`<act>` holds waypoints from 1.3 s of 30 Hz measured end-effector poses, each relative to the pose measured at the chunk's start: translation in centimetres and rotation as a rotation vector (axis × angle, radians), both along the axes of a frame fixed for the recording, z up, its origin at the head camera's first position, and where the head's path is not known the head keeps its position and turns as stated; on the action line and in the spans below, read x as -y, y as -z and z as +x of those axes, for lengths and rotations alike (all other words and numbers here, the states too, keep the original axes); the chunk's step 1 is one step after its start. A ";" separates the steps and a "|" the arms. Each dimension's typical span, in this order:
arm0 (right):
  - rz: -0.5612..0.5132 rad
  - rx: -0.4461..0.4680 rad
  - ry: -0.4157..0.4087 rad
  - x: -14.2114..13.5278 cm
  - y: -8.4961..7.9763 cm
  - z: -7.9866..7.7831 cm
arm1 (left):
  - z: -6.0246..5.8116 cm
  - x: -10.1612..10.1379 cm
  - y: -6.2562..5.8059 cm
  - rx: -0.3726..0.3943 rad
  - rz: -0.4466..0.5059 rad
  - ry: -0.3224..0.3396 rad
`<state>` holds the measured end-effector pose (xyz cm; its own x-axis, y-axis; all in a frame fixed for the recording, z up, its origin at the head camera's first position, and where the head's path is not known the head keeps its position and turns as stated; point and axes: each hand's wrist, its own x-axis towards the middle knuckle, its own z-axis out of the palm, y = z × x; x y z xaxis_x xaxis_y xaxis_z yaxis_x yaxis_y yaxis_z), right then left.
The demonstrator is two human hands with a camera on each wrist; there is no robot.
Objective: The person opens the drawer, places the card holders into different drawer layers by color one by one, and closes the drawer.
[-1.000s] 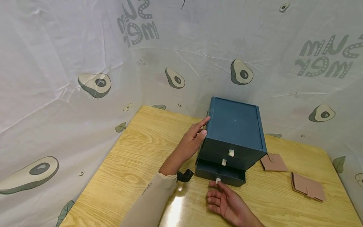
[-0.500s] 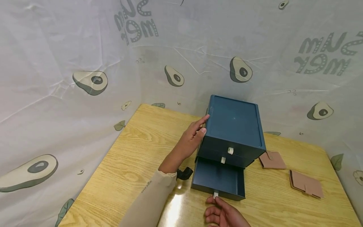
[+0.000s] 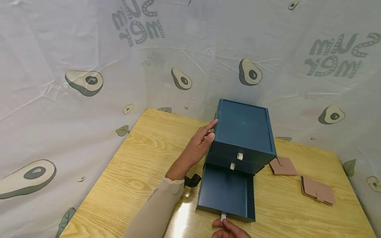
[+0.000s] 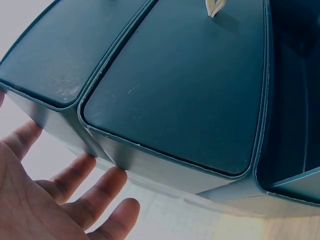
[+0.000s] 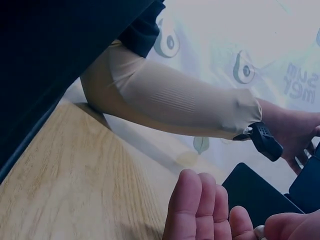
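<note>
A dark blue three-drawer unit [image 3: 243, 129] stands on the wooden table [image 3: 140, 165]. Its bottom drawer [image 3: 227, 190] is pulled far out toward me and looks empty. My right hand [image 3: 224, 223], at the bottom edge of the head view, pinches the drawer's small white tab [image 3: 223, 217]; the right wrist view shows the tab [image 5: 259, 231] between curled fingers [image 5: 197, 202] and thumb. My left hand [image 3: 208, 134] lies with straight fingers against the unit's left side. In the left wrist view the fingers [image 4: 102, 187] reach just under the unit's edge [image 4: 175, 90].
Two pink wallets lie on the table right of the unit, one [image 3: 282, 166] close to it and one [image 3: 317, 194] further right. A white avocado-print curtain [image 3: 89, 82] walls in the table at the back and sides. A black wrist device [image 3: 191, 180] sits on my left arm.
The bottom drawer has slid well out toward me, drawn by my right hand on its tab. The left hand stayed flat against the unit's side.
</note>
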<state>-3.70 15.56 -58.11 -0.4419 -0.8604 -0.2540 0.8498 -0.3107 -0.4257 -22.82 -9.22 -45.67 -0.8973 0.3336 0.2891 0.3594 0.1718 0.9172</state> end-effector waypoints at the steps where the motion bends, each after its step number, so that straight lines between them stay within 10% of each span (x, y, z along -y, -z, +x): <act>1: 0.007 0.002 -0.004 0.0 0.0 0.0 | 0.0 0.0 0.1 -0.001 0.001 -0.002; 17: 0.088 -0.088 -0.068 -1.1 -2.3 0.7 | -0.5 -0.1 0.1 -0.019 -0.010 -0.010; 27: 0.037 -0.398 -0.171 -4.6 -4.6 0.3 | -0.7 -0.1 -0.3 -0.020 -0.015 -0.015; 39: 0.587 -0.645 -0.160 -11.9 -8.8 -2.7 | -0.6 0.0 -0.4 -0.005 -0.010 -0.018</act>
